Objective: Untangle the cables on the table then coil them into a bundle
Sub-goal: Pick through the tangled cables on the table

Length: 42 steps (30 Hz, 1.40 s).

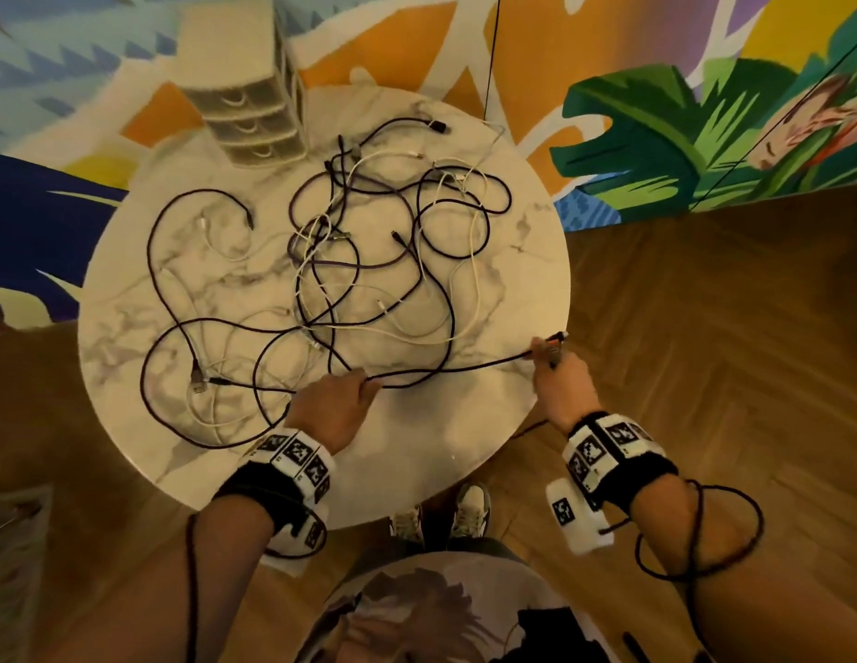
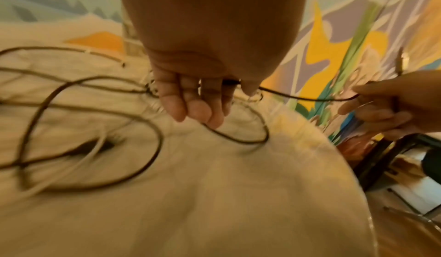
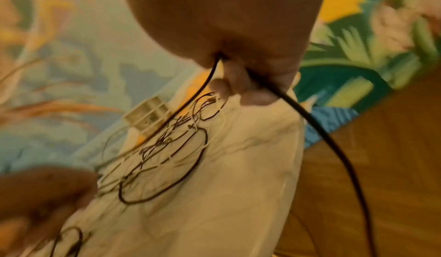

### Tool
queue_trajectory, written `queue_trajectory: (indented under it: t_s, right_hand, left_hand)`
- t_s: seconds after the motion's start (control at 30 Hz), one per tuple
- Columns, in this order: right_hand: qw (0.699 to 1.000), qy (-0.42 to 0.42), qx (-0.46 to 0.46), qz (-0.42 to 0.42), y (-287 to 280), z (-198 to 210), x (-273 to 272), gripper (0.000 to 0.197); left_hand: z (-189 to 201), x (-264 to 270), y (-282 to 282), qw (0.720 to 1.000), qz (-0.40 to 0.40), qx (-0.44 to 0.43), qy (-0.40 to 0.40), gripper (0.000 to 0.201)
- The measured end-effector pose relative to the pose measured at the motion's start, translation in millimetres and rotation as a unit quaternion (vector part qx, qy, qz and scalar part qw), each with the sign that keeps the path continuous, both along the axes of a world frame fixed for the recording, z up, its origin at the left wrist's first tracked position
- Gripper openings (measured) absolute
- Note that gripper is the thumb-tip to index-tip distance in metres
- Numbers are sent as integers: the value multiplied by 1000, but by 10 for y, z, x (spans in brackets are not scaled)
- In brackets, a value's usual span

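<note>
A dark cable (image 1: 445,375) is gripped by the left hand (image 1: 338,399) and right hand (image 1: 558,375); it is best drawn slowly from the tangle (image 1: 369,241).

Glossy marble table (image 1: 464,423), wooden floor (image 1: 704,327)

One round marble table (image 1: 503,260), one three-drawer organizer (image 1: 254,122), two hands; tangled dark and white cables (image 1: 369,260) not countable.

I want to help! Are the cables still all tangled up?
Yes, tangled. The cables cross in loose loops over the table; only one black cable is pulled out between both hands.
</note>
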State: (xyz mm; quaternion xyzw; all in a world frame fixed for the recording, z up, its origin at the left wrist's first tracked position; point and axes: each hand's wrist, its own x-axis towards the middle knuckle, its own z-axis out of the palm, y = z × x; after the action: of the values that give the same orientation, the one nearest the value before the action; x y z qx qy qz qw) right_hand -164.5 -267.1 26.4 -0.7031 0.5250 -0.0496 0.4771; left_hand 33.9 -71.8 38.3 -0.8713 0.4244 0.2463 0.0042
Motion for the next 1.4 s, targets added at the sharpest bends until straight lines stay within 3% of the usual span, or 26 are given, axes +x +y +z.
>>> queue_trajectory:
  t_s: [0.1,0.2,0.23,0.3,0.37,0.4,0.57,0.7,0.83,0.87,0.97,1.03,1.13,1.2,1.3,1.4]
  right_hand:
    - [988,-62,-121,-67,69,158,116,31]
    - [971,-148,-171,-78,192,359,330,20]
    - [971,-164,-170,-33,273,398,389,15]
    - [956,-153,-188,165,466,408,480,14]
    - [921,-79,-181,335,607,263,515,17]
    - [920,-40,-162,355,608,220,523,16]
    - [940,49,-140,308,367,160,468,33]
    - [976,-10,-109,188,63,276,443,32]
    - [987,-82,-135,38,-303,422,324,29]
    - [988,-76,-131,20,-346,384,294,30]
    - [989,0,-141,49,-343,180,225,26]
    - [974,21,-212,73,-251,140,219,21]
    - [930,-98,-315,165,132,275,346,27]
    - [910,-123,-288,273,482,366,512,34]
    - [908,2,-188,375,776,277,677,28]
    - [929,78,-133,335,692,260,647,31]
  left_hand:
    - [204,-116,-162,998,-28,-9,-52,46]
    - [341,-348,-256,996,-55,-6,-70,43]
    - [357,-417,-276,995,-66,-1,-74,43]
    - [359,-514,-308,994,-82,7,-76,41]
    - [346,-547,-322,993,-91,3,-70,38]
    - [341,-542,-314,994,-94,2,-63,37]
    - [91,-304,-73,999,-46,24,-1,32]
    - [-293,134,204,994,55,29,89,33]
    - [-234,491,162,989,102,-107,3,29]
    - [-213,537,162,990,97,-101,-20,30]
    - [-177,478,249,994,37,62,-76,34]
    - [-134,347,265,989,-10,96,-110,34]
    - [33,105,139,987,-67,35,-141,34]
    - [152,-67,25,983,-92,1,-157,35]
    - [231,-299,-84,981,-99,-48,-157,33]
    - [83,-295,27,994,-43,-48,-91,36]
